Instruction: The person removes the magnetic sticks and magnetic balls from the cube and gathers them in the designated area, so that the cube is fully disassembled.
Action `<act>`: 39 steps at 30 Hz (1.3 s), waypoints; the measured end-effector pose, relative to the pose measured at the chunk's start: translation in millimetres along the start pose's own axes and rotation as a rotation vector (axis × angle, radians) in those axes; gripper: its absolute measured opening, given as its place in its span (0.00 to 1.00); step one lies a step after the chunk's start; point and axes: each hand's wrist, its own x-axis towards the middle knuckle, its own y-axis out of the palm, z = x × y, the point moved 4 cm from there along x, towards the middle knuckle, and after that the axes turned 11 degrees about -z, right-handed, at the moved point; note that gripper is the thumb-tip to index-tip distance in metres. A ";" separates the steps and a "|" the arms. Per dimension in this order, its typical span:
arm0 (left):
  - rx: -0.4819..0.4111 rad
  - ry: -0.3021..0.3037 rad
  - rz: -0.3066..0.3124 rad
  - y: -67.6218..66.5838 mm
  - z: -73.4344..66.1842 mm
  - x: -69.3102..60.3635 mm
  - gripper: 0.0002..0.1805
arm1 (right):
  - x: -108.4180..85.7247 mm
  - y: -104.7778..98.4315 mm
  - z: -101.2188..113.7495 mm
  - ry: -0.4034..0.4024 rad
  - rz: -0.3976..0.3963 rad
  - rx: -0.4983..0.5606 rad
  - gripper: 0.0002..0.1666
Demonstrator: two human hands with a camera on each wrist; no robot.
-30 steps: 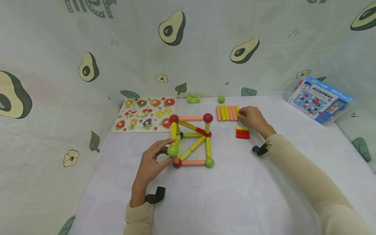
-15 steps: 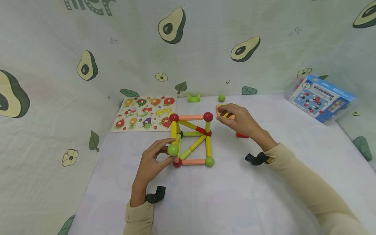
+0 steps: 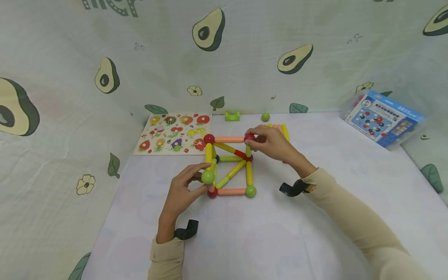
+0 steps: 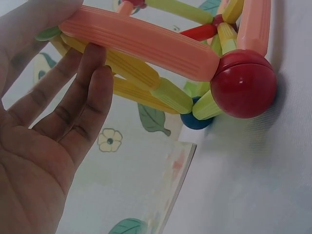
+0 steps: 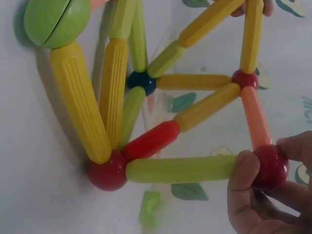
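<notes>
A cube-like frame of magnetic rods and balls stands on the table, with yellow, lime, pink and red rods; one pink rod [image 3: 229, 139] crosses its top at the back. My left hand [image 3: 182, 190] holds the frame's near-left upper corner at a green ball [image 3: 208, 177]. In the left wrist view its fingers lie behind a pink rod [image 4: 146, 44] that slopes down to a red ball [image 4: 243, 84]. With thumb and fingers, my right hand [image 3: 269, 143] pinches the red ball [image 5: 270, 167] at the far-right upper corner. A lime rod [image 5: 183, 169] joins that ball to a lower red one.
Behind my right hand lies a row of loose rods [image 3: 285, 132], partly hidden. A fruit puzzle board [image 3: 189, 144] is at the back left. A lime-green block [image 3: 232, 116] and a loose green ball [image 3: 265, 116] sit near the wall, a blue box [image 3: 379, 120] far right.
My right hand has left the loose rods, moved left and taken hold of the frame's far-right red ball. My left hand keeps its hold on the near-left corner.
</notes>
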 end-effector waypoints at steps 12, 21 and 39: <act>0.022 -0.030 -0.003 0.0 -1.4 -0.6 0.33 | -2.9 3.7 -4.9 0.052 -0.007 0.105 0.08; 0.023 -0.007 0.008 0.1 -1.6 -0.7 0.34 | -4.6 2.9 0.1 -0.063 -0.102 -0.004 0.09; 0.036 -0.022 -0.013 2.5 0.5 0.1 0.35 | -12.8 1.3 2.1 -0.100 -0.211 0.012 0.11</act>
